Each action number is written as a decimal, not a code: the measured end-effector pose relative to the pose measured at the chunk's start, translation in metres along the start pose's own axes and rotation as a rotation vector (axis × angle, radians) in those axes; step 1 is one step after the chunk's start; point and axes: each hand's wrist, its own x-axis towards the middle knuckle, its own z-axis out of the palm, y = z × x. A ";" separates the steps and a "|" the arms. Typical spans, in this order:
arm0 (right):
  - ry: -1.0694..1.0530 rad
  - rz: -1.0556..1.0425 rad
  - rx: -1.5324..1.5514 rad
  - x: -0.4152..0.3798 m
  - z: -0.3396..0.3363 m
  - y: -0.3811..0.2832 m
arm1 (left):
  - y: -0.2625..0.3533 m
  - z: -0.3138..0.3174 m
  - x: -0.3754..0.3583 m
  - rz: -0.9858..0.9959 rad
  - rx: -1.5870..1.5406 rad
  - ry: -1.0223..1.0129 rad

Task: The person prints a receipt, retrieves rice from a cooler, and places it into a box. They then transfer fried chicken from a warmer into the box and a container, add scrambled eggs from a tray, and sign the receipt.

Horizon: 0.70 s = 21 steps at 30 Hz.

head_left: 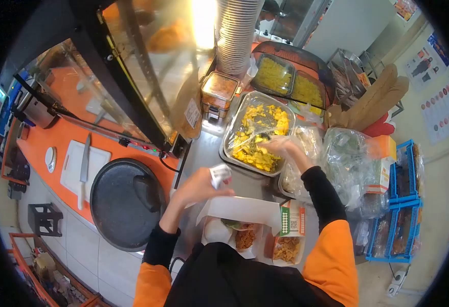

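Observation:
My left hand (199,188) is closed on a small white packet (220,175) with dark print, above the steel counter. Over a clear-lidded or film-covered tray (226,146) of yellow scrambled egg (257,153), my right hand (288,149) has its fingers bent down at the food. A small dark thing shows by those fingertips; what they grip is too small to make out. Nearest my body, an opened white takeaway box (242,210) holds fried chicken (245,238) and some greens. Beside it is a printed carton (292,225) with more fried pieces (286,249).
A black round tray (125,204) lies left, near a knife (85,163) on a white cutting board (70,169). The glass warmer (132,77) rises at the upper left. Behind the egg stand a cup stack (232,41) and food trays (274,75). Plastic bags (344,163) lie right.

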 end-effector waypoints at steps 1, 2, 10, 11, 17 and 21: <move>0.036 -0.038 -0.014 -0.001 0.003 0.005 | 0.007 0.002 -0.009 -0.071 0.137 -0.146; 0.073 -0.076 -0.030 -0.005 0.004 0.005 | 0.011 0.004 -0.016 -0.141 0.274 -0.291; 0.199 0.311 1.087 -0.137 0.041 -0.097 | -0.033 0.002 -0.071 -0.198 0.045 0.158; 0.176 0.303 1.176 -0.150 0.055 -0.107 | -0.029 0.003 -0.076 -0.224 0.128 0.252; 0.247 0.414 0.988 -0.163 0.144 -0.116 | 0.014 0.015 -0.083 -0.147 0.391 0.627; 0.420 0.400 0.716 -0.141 0.148 -0.125 | 0.006 0.023 -0.075 -0.126 0.422 0.596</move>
